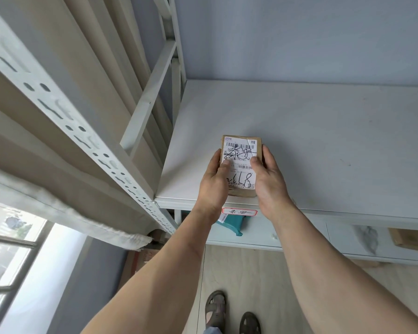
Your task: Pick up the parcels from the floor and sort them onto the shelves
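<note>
A small brown cardboard parcel point(241, 150) with a white shipping label and black handwriting lies at the front edge of a white shelf point(323, 131). My left hand point(214, 183) grips its left side, thumb on the label. My right hand point(269, 179) grips its right side, thumb also on the label. The parcel's near end overhangs or meets the shelf's front rim, hidden partly by my palms.
A red-bordered handwritten tag point(239, 212) is stuck on the shelf's front rim below the parcel. A teal object point(232, 225) and a brown box point(412, 239) sit on the lower shelf. A perforated steel upright point(87, 138) stands left. A window point(12, 249) is lower left; my sandalled feet point(232, 314) stand on the wood floor.
</note>
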